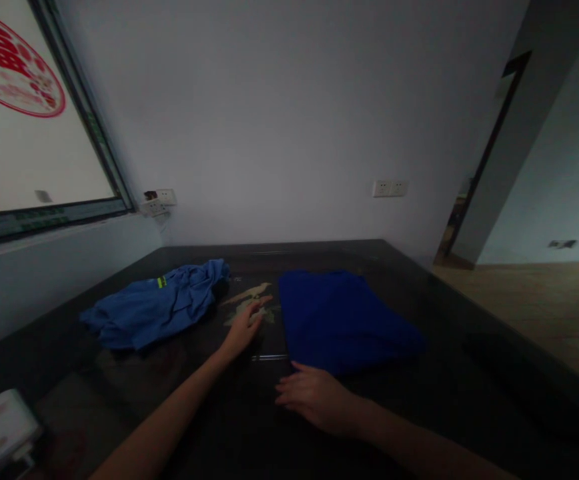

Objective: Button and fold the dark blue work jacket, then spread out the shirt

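A bright blue folded cloth, perhaps a garment [342,320], lies flat on the dark table to the right of centre. My right hand [314,398] is at its near left corner, fingers stretched out and pointing left; whether it touches the cloth I cannot tell. Over a pale bird-and-flower pattern on the tabletop, left of the cloth, is my left hand [244,328], with fingers extended and nothing held. Farther left, a crumpled lighter blue garment [162,303] with a small yellow-green label rests on the table, apart from both hands.
The dark glossy table [209,413] reaches a pale wall with a socket [389,189]. At the near left stands a white device [2,430], partly out of view. A window [34,133] with a red round sticker is at the left; tiled floor shows at the right.
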A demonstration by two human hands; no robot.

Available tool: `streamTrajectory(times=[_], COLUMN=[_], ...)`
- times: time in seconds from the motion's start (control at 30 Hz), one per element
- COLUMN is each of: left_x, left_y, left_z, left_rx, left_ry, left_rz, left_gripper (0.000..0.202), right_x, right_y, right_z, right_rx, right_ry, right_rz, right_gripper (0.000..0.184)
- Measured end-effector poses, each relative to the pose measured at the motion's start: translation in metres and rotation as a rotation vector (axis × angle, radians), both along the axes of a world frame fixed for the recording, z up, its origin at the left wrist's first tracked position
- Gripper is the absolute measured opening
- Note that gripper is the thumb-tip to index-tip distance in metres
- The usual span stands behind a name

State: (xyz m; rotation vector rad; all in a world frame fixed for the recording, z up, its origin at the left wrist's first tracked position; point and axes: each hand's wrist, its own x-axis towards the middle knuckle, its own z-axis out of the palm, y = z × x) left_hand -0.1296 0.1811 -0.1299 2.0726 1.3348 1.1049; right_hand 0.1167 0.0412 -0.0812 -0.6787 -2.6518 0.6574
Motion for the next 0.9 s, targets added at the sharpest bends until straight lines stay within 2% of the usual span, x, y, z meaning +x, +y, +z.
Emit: streamTrajectory(times=[0.13, 0.23, 0.33, 0.43, 0.53, 0.6, 0.67, 0.77, 0.9], left_x=[0.003, 0.006, 0.014, 0.032, 0.057, 0.074, 0.09, 0.106, 0.117], left_y=[-0.006, -0.01, -0.004, 0.014, 0.039, 0.052, 0.06, 0.064, 0.061], left_z=[0.001, 0.006, 0.013, 0.023, 0.032, 0.036, 0.039, 0.042, 0.052], left_rx=[0.055, 0.034, -0.165, -0.336, -0.417, -0.498, -0.571, -0.642, -0.632], left_ry=[0.099, 0.111, -0.062, -0.25, -0.352, -0.437, -0.521, -0.625, -0.747], left_rz=[-0.035, -0.071, -0.014, 0.101, 0.13, 0.103, 0.064, 0.04, 0.018], left_gripper=[0.038, 0.03, 0.018, 0.016, 0.023, 0.025, 0.023, 0.02, 0.026], right_x=[0.01, 0.027, 0.048, 0.073, 0.091, 0.096, 0.097, 0.093, 0.087], right_y=[0.003, 0.014, 0.026, 0.031, 0.026, 0.018, 0.011, 0.005, 0.009], right_z=[0.007, 0.018, 0.032, 0.042, 0.04, 0.032, 0.023, 0.013, 0.006], right_rx=[0.022, 0.123, 0.153, -0.004, -0.279, -0.403, -0.397, -0.275, -0.213], right_ry=[0.119, 0.167, 0.146, 0.062, -0.03, -0.081, -0.123, -0.15, -0.127], right_rz=[-0.051, -0.21, -0.464, -0.623, -0.616, -0.575, -0.557, -0.586, -0.588], right_gripper=[0.03, 0.027, 0.02, 0.013, 0.014, 0.015, 0.014, 0.012, 0.011])
